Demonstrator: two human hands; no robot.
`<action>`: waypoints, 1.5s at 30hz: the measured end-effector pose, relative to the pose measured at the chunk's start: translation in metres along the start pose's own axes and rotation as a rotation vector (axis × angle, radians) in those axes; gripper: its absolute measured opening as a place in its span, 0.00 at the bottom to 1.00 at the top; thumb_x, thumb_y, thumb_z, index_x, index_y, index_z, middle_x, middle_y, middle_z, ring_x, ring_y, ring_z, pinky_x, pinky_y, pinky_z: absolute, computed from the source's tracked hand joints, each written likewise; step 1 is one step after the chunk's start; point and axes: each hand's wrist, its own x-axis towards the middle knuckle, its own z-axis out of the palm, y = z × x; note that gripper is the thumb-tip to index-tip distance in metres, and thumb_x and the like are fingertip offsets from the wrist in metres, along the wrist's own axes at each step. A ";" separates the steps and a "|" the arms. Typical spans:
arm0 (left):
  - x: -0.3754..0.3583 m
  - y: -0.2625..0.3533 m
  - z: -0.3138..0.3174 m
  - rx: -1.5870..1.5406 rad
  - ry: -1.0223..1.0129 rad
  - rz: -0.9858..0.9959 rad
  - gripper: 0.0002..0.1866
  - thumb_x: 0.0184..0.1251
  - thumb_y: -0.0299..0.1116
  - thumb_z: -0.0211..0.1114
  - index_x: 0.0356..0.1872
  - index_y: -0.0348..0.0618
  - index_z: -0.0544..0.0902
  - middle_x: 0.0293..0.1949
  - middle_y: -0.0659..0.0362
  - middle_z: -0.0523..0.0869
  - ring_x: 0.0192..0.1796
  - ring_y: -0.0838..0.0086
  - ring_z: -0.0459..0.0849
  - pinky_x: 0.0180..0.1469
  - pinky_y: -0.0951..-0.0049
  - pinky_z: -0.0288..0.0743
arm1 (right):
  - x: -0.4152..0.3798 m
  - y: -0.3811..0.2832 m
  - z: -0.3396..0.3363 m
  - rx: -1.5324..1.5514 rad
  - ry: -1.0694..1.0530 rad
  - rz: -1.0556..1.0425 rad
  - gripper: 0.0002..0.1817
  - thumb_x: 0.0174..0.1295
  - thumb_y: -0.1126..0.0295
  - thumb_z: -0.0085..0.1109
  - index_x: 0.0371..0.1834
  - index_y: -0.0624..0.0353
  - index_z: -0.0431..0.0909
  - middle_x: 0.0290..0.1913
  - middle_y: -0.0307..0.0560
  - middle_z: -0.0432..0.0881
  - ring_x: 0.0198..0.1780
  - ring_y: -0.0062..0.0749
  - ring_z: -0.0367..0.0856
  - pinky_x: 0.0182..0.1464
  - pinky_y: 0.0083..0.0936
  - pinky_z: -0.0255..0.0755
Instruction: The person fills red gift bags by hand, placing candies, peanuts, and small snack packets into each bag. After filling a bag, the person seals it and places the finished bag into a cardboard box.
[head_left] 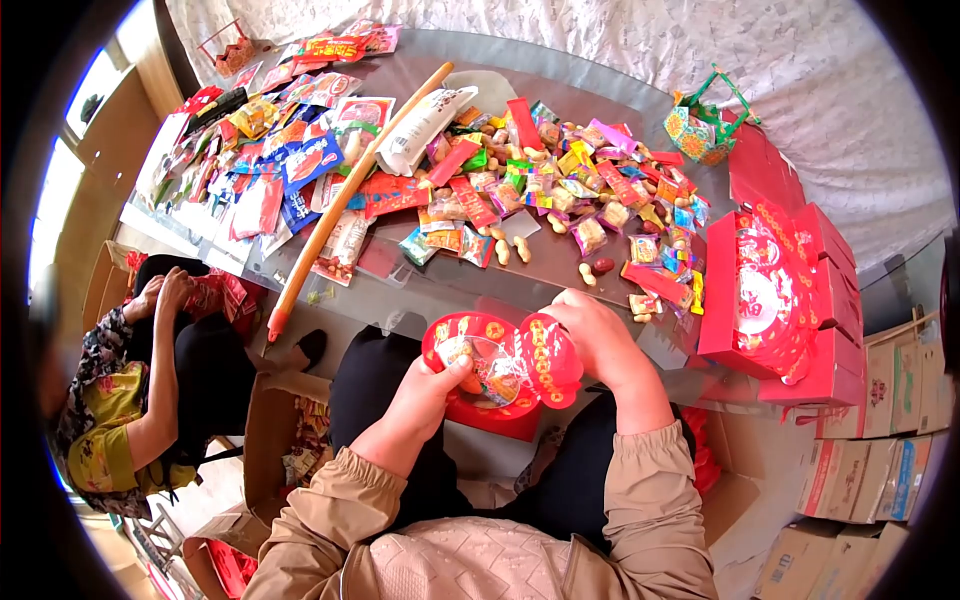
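A red gourd-shaped gift bag [545, 365] with gold patterns is held over my lap, near the table's front edge. Peanuts and wrapped sweets show through its round clear window. My left hand [425, 395] grips the bag's left side, thumb on the front. My right hand [605, 340] is closed at the narrow end on the right; its fingers are partly hidden behind the bag. Just beyond lie loose peanuts [521, 248] and a heap of wrapped sweets [590, 235] on the glass table [450, 285].
A long wooden stick [335, 215] separates the sweets from snack packets [312, 160] on the left. Red boxes [835, 290] hold stacked flat gourd bags [765, 300] at right. A green-handled basket [700, 130] stands behind. Another person [130, 400] sits at left; cardboard boxes [865, 470] are at right.
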 end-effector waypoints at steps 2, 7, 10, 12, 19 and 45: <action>0.002 -0.003 -0.001 -0.010 0.018 0.002 0.12 0.73 0.35 0.69 0.50 0.39 0.84 0.38 0.60 0.89 0.40 0.75 0.86 0.46 0.73 0.79 | 0.001 0.000 0.000 -0.023 0.005 -0.011 0.11 0.61 0.68 0.64 0.46 0.55 0.84 0.42 0.49 0.80 0.48 0.48 0.83 0.49 0.39 0.77; 0.002 -0.004 -0.009 0.006 -0.012 0.004 0.13 0.73 0.36 0.69 0.49 0.39 0.84 0.38 0.60 0.89 0.41 0.75 0.86 0.47 0.72 0.79 | 0.011 -0.001 0.005 -0.140 0.005 -0.086 0.15 0.59 0.69 0.62 0.50 0.56 0.84 0.43 0.49 0.81 0.47 0.48 0.82 0.50 0.36 0.76; 0.001 -0.003 -0.012 -0.037 -0.041 0.018 0.14 0.72 0.38 0.69 0.50 0.39 0.83 0.40 0.59 0.89 0.42 0.74 0.86 0.49 0.72 0.79 | 0.021 0.002 0.018 -0.080 0.022 -0.208 0.17 0.58 0.69 0.62 0.51 0.58 0.84 0.45 0.48 0.82 0.51 0.47 0.81 0.52 0.37 0.75; -0.001 0.000 -0.010 -0.094 -0.067 0.036 0.15 0.73 0.38 0.69 0.52 0.39 0.83 0.43 0.59 0.89 0.44 0.74 0.86 0.50 0.72 0.79 | 0.028 -0.006 0.029 -0.121 0.050 -0.232 0.21 0.58 0.69 0.61 0.56 0.58 0.82 0.53 0.47 0.82 0.57 0.45 0.79 0.58 0.36 0.75; -0.006 0.001 -0.017 -0.237 -0.126 0.061 0.21 0.72 0.39 0.70 0.59 0.38 0.79 0.52 0.57 0.88 0.54 0.71 0.86 0.59 0.67 0.78 | 0.072 -0.018 0.075 -0.281 0.151 -0.377 0.37 0.59 0.65 0.69 0.70 0.69 0.68 0.75 0.61 0.67 0.77 0.53 0.64 0.76 0.40 0.62; -0.007 -0.003 -0.030 -0.123 -0.118 0.115 0.13 0.75 0.40 0.67 0.48 0.40 0.84 0.40 0.59 0.89 0.42 0.76 0.86 0.45 0.75 0.77 | -0.029 -0.061 0.054 0.743 0.129 0.090 0.18 0.74 0.69 0.60 0.65 0.60 0.78 0.61 0.43 0.84 0.61 0.27 0.81 0.64 0.30 0.74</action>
